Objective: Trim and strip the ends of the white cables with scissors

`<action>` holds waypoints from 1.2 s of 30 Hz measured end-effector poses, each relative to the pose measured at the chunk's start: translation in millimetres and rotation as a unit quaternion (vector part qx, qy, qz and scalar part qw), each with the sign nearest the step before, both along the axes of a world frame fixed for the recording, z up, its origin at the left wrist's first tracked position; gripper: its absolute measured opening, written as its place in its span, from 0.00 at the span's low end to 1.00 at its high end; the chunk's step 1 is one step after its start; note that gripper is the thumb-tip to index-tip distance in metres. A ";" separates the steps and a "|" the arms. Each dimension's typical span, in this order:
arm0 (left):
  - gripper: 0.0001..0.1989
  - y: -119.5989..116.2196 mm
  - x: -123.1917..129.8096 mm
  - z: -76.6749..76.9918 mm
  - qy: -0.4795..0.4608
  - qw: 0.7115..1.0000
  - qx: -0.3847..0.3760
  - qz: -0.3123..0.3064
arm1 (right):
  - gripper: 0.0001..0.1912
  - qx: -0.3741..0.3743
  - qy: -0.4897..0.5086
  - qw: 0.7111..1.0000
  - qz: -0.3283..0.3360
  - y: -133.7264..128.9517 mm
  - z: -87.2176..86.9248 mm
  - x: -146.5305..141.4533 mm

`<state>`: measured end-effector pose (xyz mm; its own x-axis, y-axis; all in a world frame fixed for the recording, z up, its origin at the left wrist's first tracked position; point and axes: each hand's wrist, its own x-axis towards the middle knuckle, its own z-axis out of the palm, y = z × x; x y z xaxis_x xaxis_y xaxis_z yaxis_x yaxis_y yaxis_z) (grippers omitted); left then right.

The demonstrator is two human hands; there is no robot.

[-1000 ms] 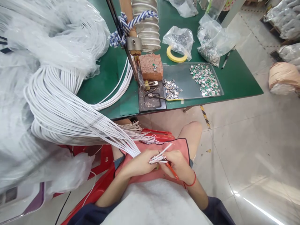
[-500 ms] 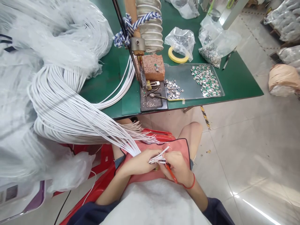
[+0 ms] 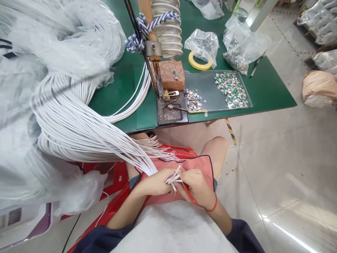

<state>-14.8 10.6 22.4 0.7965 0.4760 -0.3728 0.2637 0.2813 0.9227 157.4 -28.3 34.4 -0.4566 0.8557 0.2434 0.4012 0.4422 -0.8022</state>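
Observation:
Over the lap, my left hand (image 3: 159, 181) is closed round a bundle of white cables (image 3: 134, 149), whose cut ends (image 3: 174, 178) fan out past the fingers. My right hand (image 3: 196, 186), with a red string at the wrist, is closed on a red-handled tool (image 3: 189, 194) right beside those ends. The tool's tip is hidden by the fingers and cable ends. A pink cloth (image 3: 202, 163) lies on the lap beneath both hands. More cable ends with loose strands (image 3: 163, 153) rest just behind, near the red stool.
On the green table (image 3: 273, 95) stand a soldering iron (image 3: 158, 82), a brick (image 3: 172, 72), a tray (image 3: 210, 84) of small connectors, yellow tape (image 3: 199, 65) and bags of parts (image 3: 237, 58). Plastic-wrapped cable coils (image 3: 79, 38) fill the left side.
The cable ends between the hands have shifted and spread, one now pointing down toward the body. My right hand and the red-handled tool have moved slightly left.

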 end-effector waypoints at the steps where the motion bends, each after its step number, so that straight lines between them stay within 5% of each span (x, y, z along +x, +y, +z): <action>1: 0.07 -0.6 -0.3 -0.2 0.006 1.000 -0.009 0.006 | 0.11 -0.003 -0.008 1.000 -0.003 1.3 0.6 0.1; 6: 0.06 -4.7 -2.5 1.5 -0.002 0.997 -0.031 0.075 | 0.09 -0.011 -0.037 0.999 -0.023 5.8 0.9 3.9; 15: 0.05 -2.7 -1.0 8.5 0.010 0.999 0.000 0.043 | 0.07 -0.069 0.001 0.997 -0.022 -1.0 -6.9 10.9; 28: 0.01 -6.3 -0.5 11.5 -0.002 0.997 0.012 0.073 | 0.09 -0.068 0.015 0.997 -0.039 4.3 -3.0 12.8; 36: 0.10 -7.4 -1.5 13.8 0.004 0.994 -0.006 0.107 | 0.05 -0.055 0.012 0.996 -0.073 5.6 -5.3 18.8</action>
<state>-16.3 3.2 36.3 0.6740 0.6306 -0.3848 0.2034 0.3424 0.9173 176.2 -22.7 29.1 -0.3202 0.9347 0.1545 0.4347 0.2899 -0.8527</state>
